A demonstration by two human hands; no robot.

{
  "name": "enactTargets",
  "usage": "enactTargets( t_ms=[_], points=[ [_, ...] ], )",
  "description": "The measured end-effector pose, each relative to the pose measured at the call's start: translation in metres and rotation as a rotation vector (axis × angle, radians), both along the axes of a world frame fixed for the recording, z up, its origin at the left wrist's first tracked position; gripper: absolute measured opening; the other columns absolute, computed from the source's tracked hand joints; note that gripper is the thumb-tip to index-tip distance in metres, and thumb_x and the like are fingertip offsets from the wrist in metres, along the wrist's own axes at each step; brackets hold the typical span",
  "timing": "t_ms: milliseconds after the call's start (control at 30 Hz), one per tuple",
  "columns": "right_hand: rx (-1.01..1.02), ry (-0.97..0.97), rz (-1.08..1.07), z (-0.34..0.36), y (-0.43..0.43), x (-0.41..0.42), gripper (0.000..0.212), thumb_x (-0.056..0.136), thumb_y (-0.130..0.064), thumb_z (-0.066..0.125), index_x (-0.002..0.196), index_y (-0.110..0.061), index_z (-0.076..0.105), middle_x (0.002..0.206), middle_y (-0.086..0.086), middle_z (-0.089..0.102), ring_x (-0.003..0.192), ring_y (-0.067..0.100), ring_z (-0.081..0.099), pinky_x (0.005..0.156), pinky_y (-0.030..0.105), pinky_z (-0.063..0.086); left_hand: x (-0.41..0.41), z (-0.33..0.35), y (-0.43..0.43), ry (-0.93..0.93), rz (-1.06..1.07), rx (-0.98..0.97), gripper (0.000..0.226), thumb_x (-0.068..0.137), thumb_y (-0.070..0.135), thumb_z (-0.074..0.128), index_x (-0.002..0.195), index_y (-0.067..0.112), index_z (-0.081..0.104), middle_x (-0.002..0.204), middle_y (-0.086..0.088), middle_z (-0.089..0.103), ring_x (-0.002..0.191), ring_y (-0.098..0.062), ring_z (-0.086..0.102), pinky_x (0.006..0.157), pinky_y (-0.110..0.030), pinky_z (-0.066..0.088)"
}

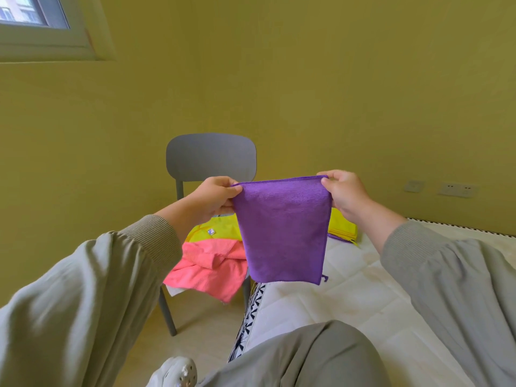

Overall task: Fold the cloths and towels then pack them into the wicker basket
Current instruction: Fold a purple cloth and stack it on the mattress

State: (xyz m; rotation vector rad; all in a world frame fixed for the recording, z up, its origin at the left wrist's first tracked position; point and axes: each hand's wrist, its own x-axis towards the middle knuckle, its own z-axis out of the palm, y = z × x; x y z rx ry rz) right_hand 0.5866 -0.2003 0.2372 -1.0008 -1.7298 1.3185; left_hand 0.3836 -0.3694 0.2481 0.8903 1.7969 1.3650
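A purple cloth hangs in the air, folded double, above the edge of the mattress. My left hand pinches its top left corner and my right hand pinches its top right corner, holding the top edge taut. Behind it a pink cloth and a yellow cloth lie crumpled on the seat of a grey chair. A stack of folded yellow cloths with a purple one beneath sits on the mattress at the back. No wicker basket is in view.
The white quilted mattress fills the lower right, with my knee and shoe in front. The yellow wall carries sockets at right and a window at top left.
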Motion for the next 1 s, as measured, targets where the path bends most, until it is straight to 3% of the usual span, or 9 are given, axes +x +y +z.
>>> enactTargets(
  t_ms=[100,200,333,467,600,733,800,867,1000],
  points=[
    [0.023,-0.115,0.003,-0.005,0.008,0.014,0.029,0.094,-0.006,0.048,0.072,-0.015,0.063,0.077,0.008,0.054,0.072,0.019,0.047,0.066,0.033,0.041,0.008,-0.007,0.002,-0.076,-0.086,-0.02,0.019,0.096,0.01,0.052,0.079,0.015,0.056,0.062,0.003,0.062,0.052,-0.005,0.06,0.054,-0.021,0.055],
    [-0.036,-0.149,-0.004,-0.016,0.019,0.027,0.027,0.094,-0.004,0.047,0.07,-0.011,0.055,0.076,0.008,0.043,0.07,0.019,0.04,0.058,0.028,0.036,0.014,-0.016,0.013,-0.128,-0.135,-0.005,0.012,0.096,0.009,0.052,0.093,0.01,0.064,0.071,0.0,0.063,0.053,-0.003,0.061,0.055,-0.018,0.055],
    [0.029,-0.279,-0.083,-0.046,0.039,0.037,0.012,0.089,-0.004,0.051,0.079,-0.005,0.057,0.076,0.008,0.042,0.071,0.021,0.038,0.06,0.033,0.04,0.023,-0.05,0.047,0.309,0.031,-0.034,0.017,0.088,0.011,0.066,0.098,-0.001,0.07,0.066,-0.007,0.059,0.051,-0.01,0.058,0.06,-0.031,0.057],
    [0.135,-0.394,-0.151,-0.081,0.058,0.039,0.017,0.085,-0.008,0.059,0.076,0.006,0.062,0.07,0.007,0.048,0.069,0.019,0.041,0.067,0.029,0.036,0.034,-0.088,0.076,0.722,0.119,-0.115,0.015,0.085,0.023,0.067,0.083,0.01,0.073,0.066,-0.005,0.057,0.074,-0.025,0.056,0.057,-0.028,0.029],
    [0.081,-0.452,-0.184,-0.116,0.078,0.031,0.01,0.09,-0.013,0.059,0.083,-0.012,0.066,0.064,0.007,0.054,0.056,0.019,0.049,0.053,0.02,0.037,0.035,-0.132,0.108,0.631,0.19,-0.17,0.015,0.087,0.02,0.063,0.083,0.008,0.072,0.073,-0.009,0.065,0.074,-0.028,0.06,0.062,-0.03,0.04],
    [-0.143,-0.359,-0.164,-0.158,0.099,0.011,0.012,0.096,-0.005,0.049,0.087,-0.009,0.054,0.067,0.012,0.065,0.044,0.01,0.06,0.039,0.012,0.038,0.026,-0.183,0.14,0.195,0.169,-0.153,0.022,0.089,0.004,0.054,0.071,0.015,0.061,0.059,-0.001,0.063,0.056,-0.018,0.064,0.07,-0.035,0.056],
    [-0.162,-0.375,-0.145,-0.172,0.107,0.003,0.022,0.093,-0.007,0.053,0.073,-0.018,0.052,0.089,0.018,0.067,0.072,0.024,0.066,0.052,0.013,0.045,0.019,-0.195,0.149,0.185,0.172,-0.184,0.014,0.085,0.004,0.056,0.084,0.011,0.069,0.064,-0.001,0.061,0.062,-0.02,0.06,0.066,-0.032,0.052],
    [-0.124,-0.413,-0.152,-0.183,0.12,-0.004,0.019,0.088,-0.014,0.059,0.07,-0.021,0.059,0.096,0.015,0.068,0.092,0.031,0.064,0.075,0.03,0.049,0.013,-0.202,0.161,0.14,0.169,-0.186,0.02,0.084,0.005,0.057,0.099,0.011,0.069,0.066,0.001,0.058,0.058,-0.014,0.052,0.054,-0.022,0.043],
    [-0.11,-0.33,-0.189,-0.177,0.139,-0.016,0.016,0.09,-0.021,0.052,0.09,-0.012,0.065,0.102,0.011,0.067,0.097,0.026,0.062,0.086,0.038,0.05,0.004,-0.198,0.184,-0.032,0.136,-0.067,0.024,0.09,0.009,0.052,0.111,0.012,0.064,0.083,0.002,0.06,0.069,-0.006,0.053,0.052,-0.013,0.038]
  ],
)
